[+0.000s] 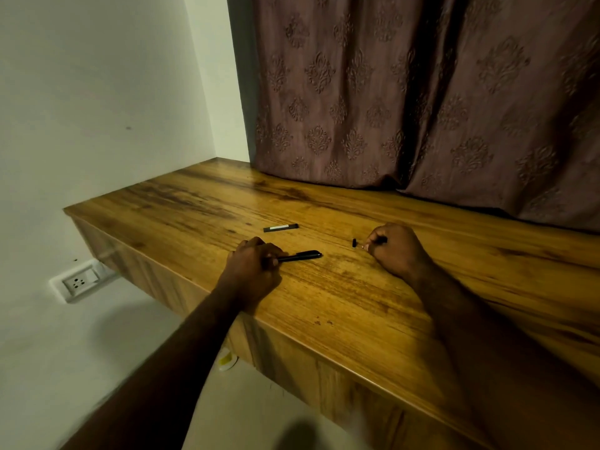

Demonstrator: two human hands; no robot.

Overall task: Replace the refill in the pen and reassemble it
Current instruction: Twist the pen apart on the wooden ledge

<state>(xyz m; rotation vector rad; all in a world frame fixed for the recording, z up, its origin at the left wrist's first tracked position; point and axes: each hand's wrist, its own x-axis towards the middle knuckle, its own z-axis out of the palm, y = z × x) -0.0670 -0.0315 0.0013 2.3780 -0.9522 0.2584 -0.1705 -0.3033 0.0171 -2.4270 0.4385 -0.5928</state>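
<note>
1. The curtain [422, 92] fills the upper right of the frame and drapes onto the back of our worktop [324, 303], a wooden slab running from the middle left to the lower right. It lies clear of the parts.
2. Our left hand [251, 271], just left of centre, is closed around one end of the black pen [300, 255]. The pen lies flat on the wood with its free end pointing right, which we judge steadies it against rolling.
3. Our right hand [394, 246], right of centre, is curled with thumb and fingers pinched on something thin and dark. It is too small to tell whether this is the refill.
4. A flat black strip with a pale label [281, 227] rests above the pen, apart from both hands. It is possibly a pen part or refill packaging, parked within reach.
5. A tiny black piece [354, 242] sits just beside the right hand, likely a small pen part set down so it stays findable for reassembly.
</note>
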